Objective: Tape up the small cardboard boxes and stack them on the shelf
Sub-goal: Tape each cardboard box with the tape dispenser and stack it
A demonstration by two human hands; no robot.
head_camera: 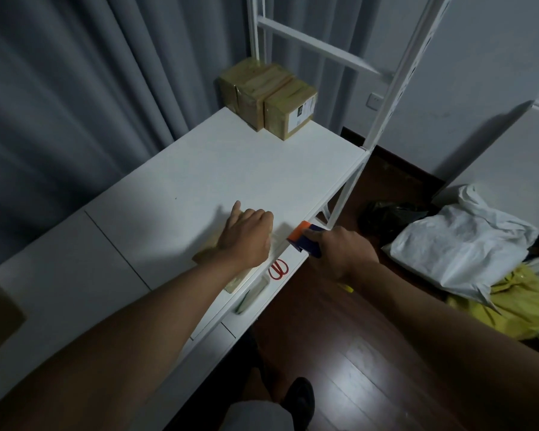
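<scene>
Grey curtains [75, 98] hang behind the white shelf [218, 169] we stand at, and dark wooden flooring [349, 353] runs along its front edge. At the far end of the shelf, against the white upright frame [395, 88], we see two taped cardboard boxes [268, 94] standing side by side and touching, the nearer one bearing a white label on its end.

Close to the front edge our left hand [246, 236] rests on a small cardboard box [231, 275], its fingers curled over the far side of it and holding it down; most of that box is hidden under the hand and wrist. Just to the right, our right hand [339, 250] grips a tape dispenser [305, 237], orange at the cutting end and blue at the handle, with the fingers wrapped round the handle. The orange end sits at the shelf's front edge, just beside the box; we cannot tell whether it touches the cardboard.

On a lower ledge under the front edge lie red-handled scissors [278, 269]. On the floor to the right sit a white bag [461, 244], a yellow bag [511, 306] and a dark bag [386, 216].
</scene>
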